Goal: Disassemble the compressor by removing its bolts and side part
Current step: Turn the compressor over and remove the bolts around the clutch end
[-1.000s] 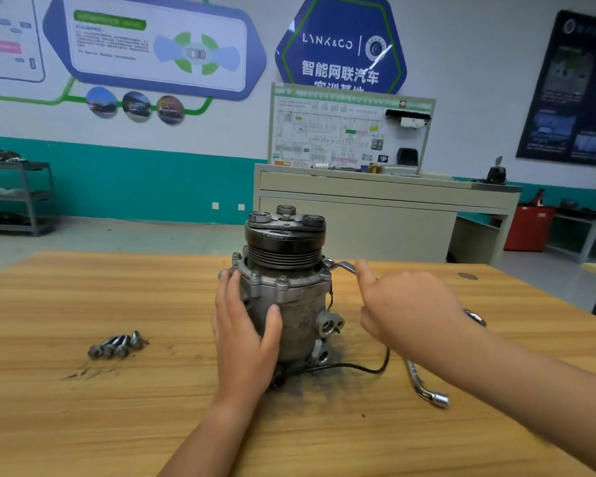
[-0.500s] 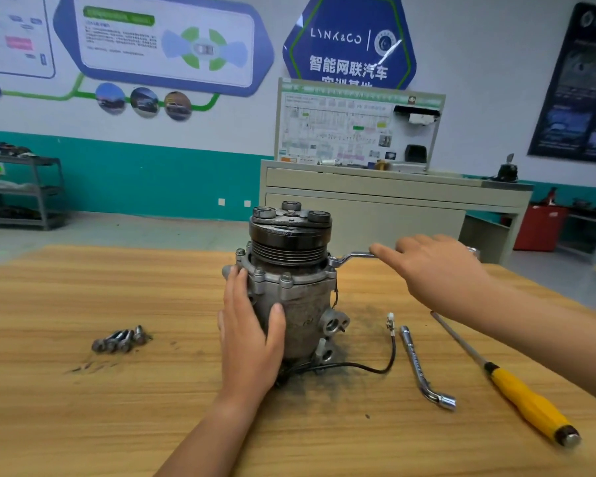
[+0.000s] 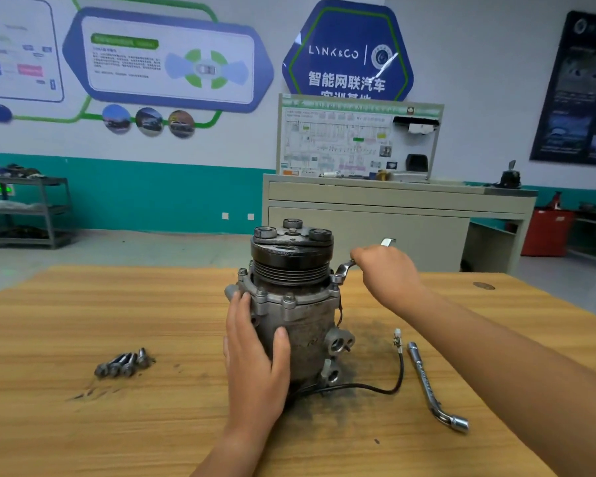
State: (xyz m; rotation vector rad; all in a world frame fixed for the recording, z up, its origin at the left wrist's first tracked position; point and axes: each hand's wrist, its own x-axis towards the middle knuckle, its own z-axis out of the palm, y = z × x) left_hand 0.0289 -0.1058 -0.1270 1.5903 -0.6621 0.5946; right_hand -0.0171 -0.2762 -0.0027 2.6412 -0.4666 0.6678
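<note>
Grimy upright compressor (image 3: 291, 304), bolts (image 3: 288, 301) seated

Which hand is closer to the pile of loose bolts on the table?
Left. The left hand rests on the compressor, just right of the bolts; the right hand grips a wrench on the compressor's other side.
</note>
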